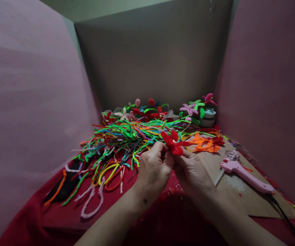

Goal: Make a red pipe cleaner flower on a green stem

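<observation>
A red pipe-cleaner flower (174,143) with a pale yellow centre is held up between my two hands, over the front of the table. My left hand (155,164) is closed, its thumb and fingers pinching at the left underside of the bloom. From the right, my right hand (192,167) is closed around the flower's base, and its fingertips are partly hidden behind the petals. Any stem below the bloom is covered by the hands. Behind the flower lies a big heap of coloured pipe cleaners (129,131).
Scissors (114,174) with yellow and red handles lie left of my hands. A pink hot glue gun (247,174) rests on a brown board (239,201) at right, near orange pipe-cleaner pieces (205,143). Finished flowers (190,108) stand at the back. Pink walls (29,102) flank the table.
</observation>
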### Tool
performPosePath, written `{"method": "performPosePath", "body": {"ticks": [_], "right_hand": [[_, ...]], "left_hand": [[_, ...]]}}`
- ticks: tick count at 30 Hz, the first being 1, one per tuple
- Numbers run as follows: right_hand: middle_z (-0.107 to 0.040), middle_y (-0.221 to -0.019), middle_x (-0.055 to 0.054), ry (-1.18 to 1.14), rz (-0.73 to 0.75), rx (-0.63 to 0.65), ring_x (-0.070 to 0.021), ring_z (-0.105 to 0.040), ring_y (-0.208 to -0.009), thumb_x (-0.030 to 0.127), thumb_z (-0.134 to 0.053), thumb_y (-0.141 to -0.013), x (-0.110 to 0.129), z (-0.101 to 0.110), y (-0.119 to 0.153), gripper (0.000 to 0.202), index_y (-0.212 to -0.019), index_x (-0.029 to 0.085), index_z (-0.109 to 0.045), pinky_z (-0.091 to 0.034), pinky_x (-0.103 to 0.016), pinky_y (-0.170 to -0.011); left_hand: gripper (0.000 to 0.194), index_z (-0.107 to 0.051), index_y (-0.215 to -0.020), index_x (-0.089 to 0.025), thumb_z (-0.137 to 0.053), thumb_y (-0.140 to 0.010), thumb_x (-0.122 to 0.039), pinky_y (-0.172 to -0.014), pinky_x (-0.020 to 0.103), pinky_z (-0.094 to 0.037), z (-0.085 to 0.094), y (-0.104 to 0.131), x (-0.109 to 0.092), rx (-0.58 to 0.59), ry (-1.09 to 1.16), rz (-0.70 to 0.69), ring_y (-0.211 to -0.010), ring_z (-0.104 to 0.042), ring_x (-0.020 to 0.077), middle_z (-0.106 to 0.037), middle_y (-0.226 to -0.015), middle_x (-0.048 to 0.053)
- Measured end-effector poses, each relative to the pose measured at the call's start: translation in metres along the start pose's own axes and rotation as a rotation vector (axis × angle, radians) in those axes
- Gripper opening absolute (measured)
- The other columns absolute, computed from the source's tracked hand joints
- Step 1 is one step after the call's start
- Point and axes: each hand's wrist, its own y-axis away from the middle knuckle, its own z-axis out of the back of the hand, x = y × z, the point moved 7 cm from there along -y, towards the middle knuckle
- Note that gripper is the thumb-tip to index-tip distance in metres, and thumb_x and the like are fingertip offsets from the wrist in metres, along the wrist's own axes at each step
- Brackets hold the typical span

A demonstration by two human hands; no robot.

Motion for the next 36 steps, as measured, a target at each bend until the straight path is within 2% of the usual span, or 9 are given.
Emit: {"method": "performPosePath", "body": {"ticks": [3,7,12,18,25,29,32,34,36], "right_hand": [[-0.066,-0.063,-0.001,-0.014,0.01,0.006,-0.0108,-0.053,-0.052,0.024,-0.079,-0.058,0.002,-0.004,0.001,0.015,-0.071,0.019,-0.074,-0.045,-0.022,-0.05],[-0.057,-0.049,0.002,-0.056,-0.027,0.04,-0.008,-0.044,-0.041,0.025,-0.078,-0.06,0.0,-0.01,0.002,0.012,-0.066,0.017,-0.072,-0.036,-0.02,-0.037],[-0.055,-0.049,0.003,-0.075,-0.036,0.064,-0.0065,-0.039,-0.042,0.019,-0.078,-0.059,0.0,-0.014,0.003,0.009,-0.062,0.016,-0.07,-0.032,-0.019,-0.038],[-0.059,-0.058,0.0,-0.068,-0.031,0.104,-0.0091,-0.045,-0.052,0.021,-0.074,-0.064,-0.005,-0.011,0.004,0.007,-0.067,0.016,-0.071,-0.037,-0.022,-0.047],[-0.066,-0.071,-0.003,-0.102,-0.037,0.158,-0.0131,-0.052,-0.061,0.021,-0.069,-0.068,-0.006,-0.017,0.006,0.007,-0.073,0.018,-0.073,-0.044,-0.024,-0.053],[-0.067,-0.075,-0.005,-0.064,-0.045,0.176,-0.0166,-0.057,-0.067,0.021,-0.066,-0.071,-0.004,-0.019,0.005,0.014,-0.082,0.019,-0.073,-0.046,-0.024,-0.049],[-0.067,-0.078,-0.005,-0.01,-0.021,0.182,-0.0163,-0.058,-0.07,0.019,-0.064,-0.072,0.0,-0.019,0.004,0.016,-0.086,0.018,-0.073,-0.048,-0.024,-0.052],[-0.067,-0.08,-0.005,0.042,0.014,0.168,-0.0165,-0.059,-0.071,0.018,-0.067,-0.071,0.003,-0.018,0.005,0.017,-0.086,0.017,-0.073,-0.049,-0.024,-0.051],[-0.066,-0.077,-0.004,0.086,0.037,0.136,-0.0156,-0.059,-0.063,0.02,-0.068,-0.07,0.004,-0.016,0.005,0.015,-0.085,0.017,-0.073,-0.048,-0.023,-0.043]], "left_hand": [[0.013,-0.056,-0.083,-0.016,-0.053,-0.081,-0.029,-0.054,0.022,-0.042,-0.005,-0.001,0.007,0.024,0.219,0.063,-0.059,-0.053,0.0108,-0.061,-0.071,0.002],[0.018,-0.051,-0.084,-0.015,-0.06,-0.076,-0.029,-0.046,0.021,-0.043,-0.011,-0.003,0.014,0.104,0.542,0.203,-0.046,-0.052,0.0093,-0.058,-0.06,-0.002],[0.024,-0.055,-0.081,-0.012,-0.067,-0.07,-0.029,-0.047,0.023,-0.047,-0.012,-0.001,0.014,0.199,0.768,0.284,-0.048,-0.057,0.012,-0.062,-0.058,0.001],[0.024,-0.066,-0.069,-0.008,-0.07,-0.067,-0.032,-0.043,0.021,-0.045,-0.013,0.0,0.026,0.191,0.753,0.295,-0.043,-0.052,0.0093,-0.059,-0.051,0.001],[0.023,-0.061,-0.059,-0.011,-0.069,-0.068,-0.03,-0.036,0.015,-0.032,-0.013,-0.001,0.031,0.168,0.688,0.291,-0.037,-0.041,0.0045,-0.05,-0.041,-0.003],[0.018,-0.06,-0.07,-0.013,-0.061,-0.075,-0.03,-0.032,0.014,-0.023,-0.014,0.002,0.025,0.186,0.662,0.333,-0.029,-0.032,0.0026,-0.043,-0.035,-0.007],[0.016,-0.061,-0.083,-0.013,-0.056,-0.079,-0.028,-0.032,0.014,-0.022,-0.013,0.003,0.021,0.189,0.623,0.31,-0.028,-0.031,0.0025,-0.043,-0.038,-0.008],[0.016,-0.061,-0.082,-0.013,-0.054,-0.08,-0.027,-0.032,0.014,-0.024,-0.011,0.003,0.02,0.177,0.576,0.262,-0.029,-0.033,0.0021,-0.046,-0.042,-0.007],[0.017,-0.06,-0.077,-0.012,-0.054,-0.08,-0.028,-0.033,0.014,-0.026,-0.011,0.004,0.019,0.179,0.523,0.225,-0.03,-0.037,0.0025,-0.048,-0.044,-0.006]]}}
